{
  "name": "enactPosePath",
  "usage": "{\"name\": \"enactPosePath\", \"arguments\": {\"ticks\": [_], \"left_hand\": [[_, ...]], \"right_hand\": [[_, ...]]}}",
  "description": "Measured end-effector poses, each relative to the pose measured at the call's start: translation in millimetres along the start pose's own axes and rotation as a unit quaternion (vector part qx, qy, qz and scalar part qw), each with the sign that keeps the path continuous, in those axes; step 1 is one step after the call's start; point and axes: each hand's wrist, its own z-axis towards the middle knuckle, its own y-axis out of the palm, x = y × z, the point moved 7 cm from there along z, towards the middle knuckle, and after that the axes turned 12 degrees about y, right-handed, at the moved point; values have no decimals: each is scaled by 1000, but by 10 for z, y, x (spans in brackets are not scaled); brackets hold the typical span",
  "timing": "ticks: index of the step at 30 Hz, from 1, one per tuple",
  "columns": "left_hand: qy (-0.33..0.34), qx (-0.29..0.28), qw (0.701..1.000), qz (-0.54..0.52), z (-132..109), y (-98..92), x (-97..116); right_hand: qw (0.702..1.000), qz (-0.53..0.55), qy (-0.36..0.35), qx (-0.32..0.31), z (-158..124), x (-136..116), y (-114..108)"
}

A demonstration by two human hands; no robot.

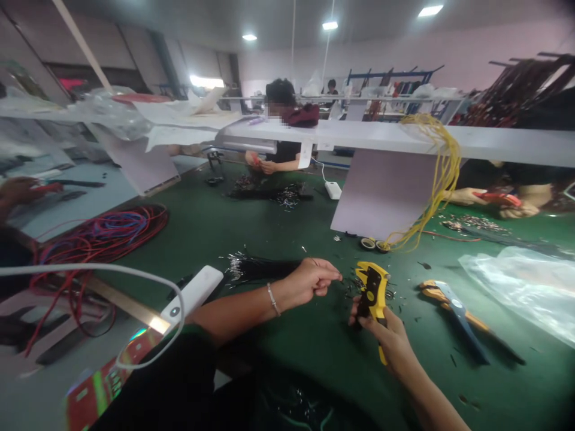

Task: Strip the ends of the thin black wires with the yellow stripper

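My left hand (314,280) is closed in a pinch above the green table (278,335), its fingertips pointing right; what it holds, if anything, is too small to make out. In my right hand (386,329) is a yellow and black wire tool (374,290), held upright with its head just right of my left fingertips. Under and beyond my left forearm lies a bundle of black wires (260,267) with bright ends at its left. Small pieces (354,288) are scattered behind the tool's head.
Blue and orange pliers (458,314) lie at right, near clear plastic (521,287). Yellow wires (442,173) hang from the white shelf (359,134). Red and blue coils (112,230) and a white power strip (197,293) are at left. Other people's hands (267,166) work across the table.
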Motion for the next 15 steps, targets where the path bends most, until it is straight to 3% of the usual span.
{"name": "enactPosePath", "arguments": {"ticks": [15], "left_hand": [[-9, 15, 1000, -5, -11, -41, 0]], "right_hand": [[1000, -9, 0, 4, -16, 5, 0]]}}
